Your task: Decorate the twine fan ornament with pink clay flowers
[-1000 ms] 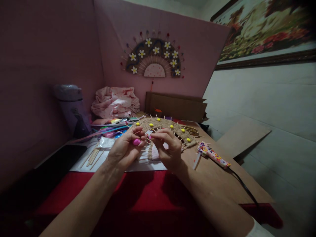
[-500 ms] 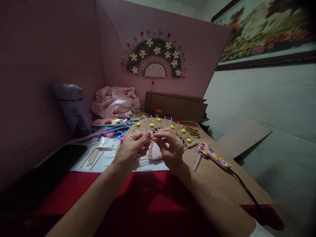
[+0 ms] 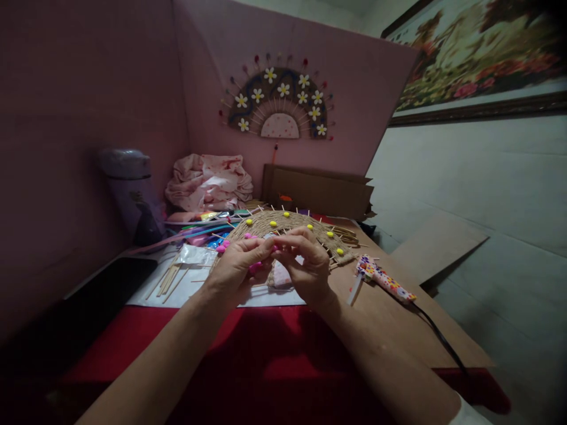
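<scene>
My left hand (image 3: 237, 262) and my right hand (image 3: 305, 262) meet fingertip to fingertip, both closed in a pinch. A small pink piece (image 3: 275, 248), perhaps soft clay, shows between the fingers and is mostly covered by them. Just beyond lies a half-round fan shape wound with tan twine (image 3: 287, 219), with thin sticks poking out around its edge. Several yellow dots (image 3: 330, 235) are spread over the twine. Pink petal-like pieces (image 3: 222, 246) sit on its left side. Part of its pale spotted centre (image 3: 283, 275) shows under my right hand.
A hot glue gun (image 3: 385, 280) with a flowered cover lies at right, its black cord trailing forward. Loose sticks (image 3: 167, 282) and a clear plastic packet (image 3: 192, 256) are at left, near a dark flat panel (image 3: 110, 280). A purple bottle (image 3: 133, 198) stands behind.
Both hands stay almost in place. The fingertips have closed further over the pink piece, so less of it shows. The view has shifted very slightly.
</scene>
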Tool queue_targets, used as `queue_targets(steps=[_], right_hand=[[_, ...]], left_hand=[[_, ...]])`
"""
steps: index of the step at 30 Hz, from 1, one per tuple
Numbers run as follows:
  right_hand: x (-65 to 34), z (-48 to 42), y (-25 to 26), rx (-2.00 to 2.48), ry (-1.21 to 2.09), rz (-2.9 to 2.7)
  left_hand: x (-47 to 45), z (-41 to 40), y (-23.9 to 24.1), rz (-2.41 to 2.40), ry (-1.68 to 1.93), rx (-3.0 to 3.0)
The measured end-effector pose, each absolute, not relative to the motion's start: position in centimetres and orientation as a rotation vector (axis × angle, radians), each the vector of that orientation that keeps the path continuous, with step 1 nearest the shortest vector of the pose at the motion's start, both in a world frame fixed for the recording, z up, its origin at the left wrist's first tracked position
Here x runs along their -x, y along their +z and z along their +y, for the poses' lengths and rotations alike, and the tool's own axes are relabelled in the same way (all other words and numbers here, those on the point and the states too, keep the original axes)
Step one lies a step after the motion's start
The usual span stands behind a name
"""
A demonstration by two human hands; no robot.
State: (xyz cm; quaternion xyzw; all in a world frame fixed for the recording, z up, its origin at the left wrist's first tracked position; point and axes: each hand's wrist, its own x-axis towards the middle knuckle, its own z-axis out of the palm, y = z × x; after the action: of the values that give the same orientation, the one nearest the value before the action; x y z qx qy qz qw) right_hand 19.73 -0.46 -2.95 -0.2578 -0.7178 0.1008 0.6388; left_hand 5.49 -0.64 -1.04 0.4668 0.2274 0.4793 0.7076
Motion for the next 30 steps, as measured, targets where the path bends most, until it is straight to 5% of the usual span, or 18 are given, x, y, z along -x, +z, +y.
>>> queue_targets(steps=[30], right_hand=[[-19.60, -0.28, -2.88, 0.607, 0.226, -1.599]], left_hand=[[-5.77, -0.55, -1.06, 0.525, 1.091, -1.020]])
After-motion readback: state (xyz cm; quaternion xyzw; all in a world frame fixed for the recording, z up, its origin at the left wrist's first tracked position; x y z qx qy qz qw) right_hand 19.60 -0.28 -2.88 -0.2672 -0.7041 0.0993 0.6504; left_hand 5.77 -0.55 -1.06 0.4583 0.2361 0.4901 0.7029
